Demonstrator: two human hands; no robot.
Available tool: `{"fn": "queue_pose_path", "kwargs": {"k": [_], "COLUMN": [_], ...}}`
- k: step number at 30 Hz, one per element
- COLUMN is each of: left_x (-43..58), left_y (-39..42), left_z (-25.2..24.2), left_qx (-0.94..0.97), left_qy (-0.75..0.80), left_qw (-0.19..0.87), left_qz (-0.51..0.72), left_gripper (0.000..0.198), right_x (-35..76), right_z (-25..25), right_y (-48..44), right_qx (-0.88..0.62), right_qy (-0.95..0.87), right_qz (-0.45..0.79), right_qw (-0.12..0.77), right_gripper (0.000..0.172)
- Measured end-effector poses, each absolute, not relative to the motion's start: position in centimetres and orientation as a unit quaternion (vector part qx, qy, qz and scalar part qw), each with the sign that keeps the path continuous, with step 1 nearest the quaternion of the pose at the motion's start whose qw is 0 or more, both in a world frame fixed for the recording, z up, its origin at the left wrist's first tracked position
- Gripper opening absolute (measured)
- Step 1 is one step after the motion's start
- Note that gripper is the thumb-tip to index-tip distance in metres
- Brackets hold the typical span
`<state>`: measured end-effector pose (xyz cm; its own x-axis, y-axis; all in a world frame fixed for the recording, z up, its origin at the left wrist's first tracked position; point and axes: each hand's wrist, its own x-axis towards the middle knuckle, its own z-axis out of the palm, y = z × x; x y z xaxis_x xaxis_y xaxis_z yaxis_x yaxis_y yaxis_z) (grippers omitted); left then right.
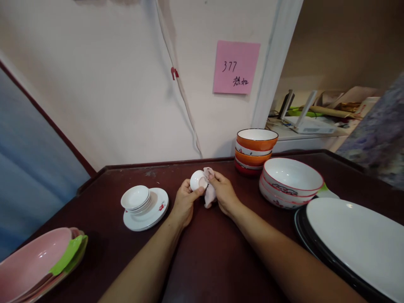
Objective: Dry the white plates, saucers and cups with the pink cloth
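Note:
Above the dark red table (202, 252), my left hand (185, 202) grips a small white dish (196, 179) by its near edge, thumb on its face. Closed around a pale pink cloth (209, 196), my right hand (224, 192) presses it against the dish's right side. One end of the cloth hangs down below the fingers. To the left, a few small white dishes (135, 197) are stacked on white plates (148, 223) with a red flower print.
Pink dishes with green leaf handles (41, 256) lie front left. On the right stand orange and white bowls (257, 145), larger red-rimmed bowls (290, 181) and big oval plates (360, 240). A wall with a pink note (236, 67) rises behind the table.

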<state>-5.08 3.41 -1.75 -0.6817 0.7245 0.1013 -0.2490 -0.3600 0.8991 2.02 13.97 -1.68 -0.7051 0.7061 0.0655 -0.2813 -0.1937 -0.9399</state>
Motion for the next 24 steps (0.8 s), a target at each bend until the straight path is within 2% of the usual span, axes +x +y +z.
{"fn": "queue_pose_path", "kwargs": {"k": [3,6,8,12,15,19,24], "left_x": [-5.3,-5.7,-5.9,-6.0,-6.0,-6.1,-6.4], "left_y": [3.5,3.4,3.2,3.0,2.9,2.8,2.8], "left_z": [-1.4,-1.3,-1.3,-1.4,-1.2,-1.1,-1.2], "left_qx": [0.257,0.256,0.26,0.232,0.201,0.211,0.207], "left_qy": [0.458,0.458,0.457,0.424,0.402,0.411,0.44], "left_qw": [0.342,0.376,0.381,0.367,0.363,0.399,0.435], "left_qz": [0.779,0.764,0.76,0.795,0.816,0.792,0.758], "left_gripper": [0.023,0.022,0.021,0.024,0.026,0.021,0.017], "right_x": [2.4,2.7,2.7,2.1,2.0,2.5,2.7], "right_z": [-0.9,-0.5,-0.7,-1.7,-1.8,-0.8,-0.7], "right_y": [14.9,15.5,15.6,14.8,14.3,14.9,15.9], "right_qx": [-0.16,-0.118,-0.123,-0.18,-0.18,-0.188,-0.162], "right_qy": [-0.645,-0.723,-0.715,-0.608,-0.546,-0.553,-0.644], "right_qz": [0.641,0.543,0.557,0.701,0.763,0.752,0.664], "right_qw": [0.384,0.41,0.405,0.326,0.295,0.304,0.343], "right_gripper": [0.031,0.026,0.027,0.039,0.046,0.049,0.033]}}
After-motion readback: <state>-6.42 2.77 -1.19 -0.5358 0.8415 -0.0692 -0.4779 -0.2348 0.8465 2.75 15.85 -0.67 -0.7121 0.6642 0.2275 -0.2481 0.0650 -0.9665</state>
